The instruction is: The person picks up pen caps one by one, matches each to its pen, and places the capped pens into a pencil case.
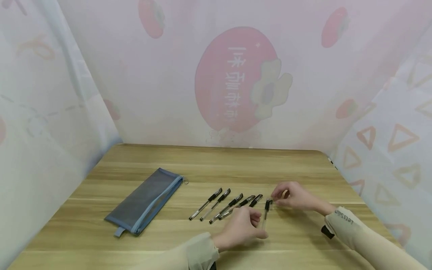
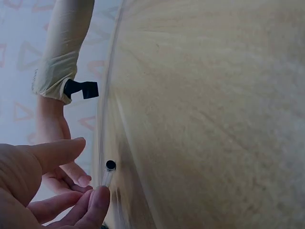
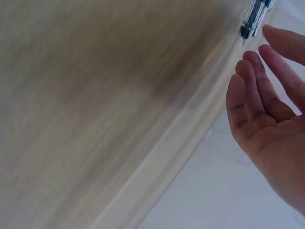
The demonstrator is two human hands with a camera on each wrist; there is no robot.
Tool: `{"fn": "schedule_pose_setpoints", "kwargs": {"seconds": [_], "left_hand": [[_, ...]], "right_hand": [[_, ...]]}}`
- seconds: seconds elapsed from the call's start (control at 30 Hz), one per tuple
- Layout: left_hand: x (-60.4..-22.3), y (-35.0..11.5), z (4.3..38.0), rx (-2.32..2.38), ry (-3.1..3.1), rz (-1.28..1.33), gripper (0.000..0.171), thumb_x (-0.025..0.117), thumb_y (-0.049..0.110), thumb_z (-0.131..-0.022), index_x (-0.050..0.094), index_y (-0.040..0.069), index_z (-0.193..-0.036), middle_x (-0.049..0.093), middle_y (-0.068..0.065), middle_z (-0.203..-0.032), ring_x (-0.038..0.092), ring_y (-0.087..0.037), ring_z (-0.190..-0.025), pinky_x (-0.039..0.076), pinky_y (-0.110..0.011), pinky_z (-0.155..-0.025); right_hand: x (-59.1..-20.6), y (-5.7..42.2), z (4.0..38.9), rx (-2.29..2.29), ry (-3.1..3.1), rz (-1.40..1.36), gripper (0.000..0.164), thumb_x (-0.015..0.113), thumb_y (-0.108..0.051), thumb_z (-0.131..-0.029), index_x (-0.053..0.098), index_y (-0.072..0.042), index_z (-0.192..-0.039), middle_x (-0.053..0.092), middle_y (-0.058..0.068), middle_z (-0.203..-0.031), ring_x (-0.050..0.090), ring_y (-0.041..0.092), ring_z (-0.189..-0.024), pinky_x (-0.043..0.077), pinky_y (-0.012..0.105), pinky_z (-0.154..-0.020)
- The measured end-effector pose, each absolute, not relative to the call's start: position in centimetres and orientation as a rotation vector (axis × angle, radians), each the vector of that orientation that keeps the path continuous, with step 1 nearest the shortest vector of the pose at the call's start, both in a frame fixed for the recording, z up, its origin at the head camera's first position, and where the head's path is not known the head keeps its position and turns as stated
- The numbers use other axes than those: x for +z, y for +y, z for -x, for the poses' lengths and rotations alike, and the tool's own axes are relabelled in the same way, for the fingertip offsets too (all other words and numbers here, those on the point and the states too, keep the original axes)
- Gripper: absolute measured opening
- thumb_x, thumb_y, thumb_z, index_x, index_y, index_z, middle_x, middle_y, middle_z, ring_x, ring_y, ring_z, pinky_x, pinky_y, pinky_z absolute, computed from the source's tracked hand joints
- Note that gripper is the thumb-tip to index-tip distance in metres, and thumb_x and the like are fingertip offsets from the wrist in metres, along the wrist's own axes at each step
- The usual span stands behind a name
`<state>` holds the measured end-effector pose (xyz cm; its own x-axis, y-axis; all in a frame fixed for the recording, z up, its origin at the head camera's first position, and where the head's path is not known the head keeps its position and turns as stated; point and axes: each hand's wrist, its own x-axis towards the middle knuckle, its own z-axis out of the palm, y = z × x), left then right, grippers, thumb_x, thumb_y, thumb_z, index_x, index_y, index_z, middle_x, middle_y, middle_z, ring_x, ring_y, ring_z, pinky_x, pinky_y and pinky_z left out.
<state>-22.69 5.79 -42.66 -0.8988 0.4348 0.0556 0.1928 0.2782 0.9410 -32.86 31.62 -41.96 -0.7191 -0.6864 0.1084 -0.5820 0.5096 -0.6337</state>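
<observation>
One pen (image 1: pixel 268 204) is btwn L grip (image 1: pixel 240 227) & R grip (image 1: pixel 293 195).

Pen (image 3: pixel 251 20) — cut off, right-wrist view

The pouch (image 1: pixel 141 200) is showing grey-blue, the pens (image 1: pixel 233 203) black and clear. The table (image 1: pixel 236 161) is bearing brown grain; pink fruit prints (image 1: pixel 216 86) are dotting the pale backdrop (image 1: pixel 168 93).

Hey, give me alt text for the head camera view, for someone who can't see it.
A person's left hand and right hand are on either side of a black-and-clear pen over a wooden table. To the left, similar pens lie slanted in a row, with a gray-blue zippered pouch beyond them, farther left.
</observation>
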Motion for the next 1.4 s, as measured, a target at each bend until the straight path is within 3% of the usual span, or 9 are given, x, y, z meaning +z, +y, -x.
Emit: {"fn": "schedule_pose_setpoints", "kwargs": {"seconds": [0.2,0.37,0.6,0.8,0.93,1.1,1.23,1.4], "left_hand": [[-43.0,6.8,22.5,1.491,2.490,-0.696,0.052,0.089,0.003,-0.064,0.068,-0.007,-0.110,0.066,0.000,-0.088,0.059,-0.006,-0.080,0.051,-0.017,-0.072],[-43.3,6.9,22.5,1.462,2.527,-0.712,0.051,0.089,0.000,-0.063,0.068,-0.008,-0.109,0.067,-0.003,-0.088,0.059,-0.007,-0.079,0.051,-0.017,-0.071],[-43.7,6.6,22.8,1.465,2.536,-0.726,0.040,0.076,-0.012,-0.068,0.068,-0.009,-0.106,0.066,-0.005,-0.089,0.061,-0.009,-0.079,0.051,-0.017,-0.069],[-43.7,7.2,22.9,1.470,2.557,-0.696,0.040,0.087,0.001,-0.066,0.069,-0.008,-0.100,0.061,-0.001,-0.079,0.053,-0.006,-0.070,0.048,-0.018,-0.062],[-43.6,7.5,22.9,1.430,2.628,-0.716,0.022,0.083,-0.003,-0.067,0.063,-0.002,-0.076,0.044,0.006,-0.060,0.037,-0.004,-0.054,0.033,-0.018,-0.046],[-43.8,7.0,23.1,1.387,2.732,-0.759,0.024,0.062,-0.017,-0.062,0.052,0.005,-0.060,0.032,0.008,-0.053,0.028,-0.004,-0.049,0.022,-0.018,-0.043],[-43.8,6.5,23.4,1.374,2.797,-0.779,0.020,0.061,-0.018,-0.063,0.066,0.001,-0.068,0.050,0.005,-0.060,0.041,-0.003,-0.056,0.037,-0.016,-0.049],[-43.8,6.0,23.6,1.377,2.765,-0.767,0.024,0.059,-0.019,-0.067,0.072,-0.002,-0.077,0.060,-0.001,-0.067,0.048,-0.006,-0.060,0.045,-0.018,-0.056]], "right_hand": [[-41.7,32.4,32.9,-1.054,2.547,1.042,0.014,0.074,-0.006,-0.088,0.072,-0.004,-0.102,0.069,0.008,-0.099,0.064,0.021,-0.087,0.057,0.036,-0.074],[-41.7,32.8,32.7,-1.027,2.516,1.054,0.012,0.073,-0.012,-0.091,0.073,-0.009,-0.102,0.069,0.005,-0.100,0.064,0.018,-0.088,0.057,0.035,-0.075],[-42.1,33.1,32.5,-1.024,2.474,1.031,0.012,0.072,-0.015,-0.092,0.073,-0.010,-0.103,0.069,0.004,-0.101,0.064,0.019,-0.090,0.056,0.035,-0.079],[-42.2,33.6,32.5,-1.048,2.473,0.971,0.012,0.069,-0.010,-0.093,0.073,-0.007,-0.104,0.070,0.007,-0.102,0.065,0.023,-0.088,0.056,0.035,-0.079],[-42.0,33.8,32.4,-1.068,2.470,0.951,0.012,0.069,-0.012,-0.093,0.073,-0.008,-0.104,0.070,0.006,-0.103,0.065,0.023,-0.088,0.056,0.035,-0.079],[-42.1,34.2,32.3,-1.058,2.464,0.947,0.012,0.070,-0.015,-0.093,0.073,-0.010,-0.104,0.070,0.006,-0.103,0.065,0.021,-0.087,0.055,0.034,-0.077],[-42.3,34.6,32.3,-1.043,2.466,0.926,0.012,0.069,-0.017,-0.094,0.073,-0.011,-0.104,0.069,0.005,-0.103,0.064,0.020,-0.086,0.054,0.031,-0.073],[-42.3,34.8,32.4,-1.046,2.480,0.927,0.011,0.069,-0.016,-0.094,0.074,-0.011,-0.103,0.069,0.004,-0.102,0.063,0.021,-0.082,0.053,0.028,-0.068]]}}
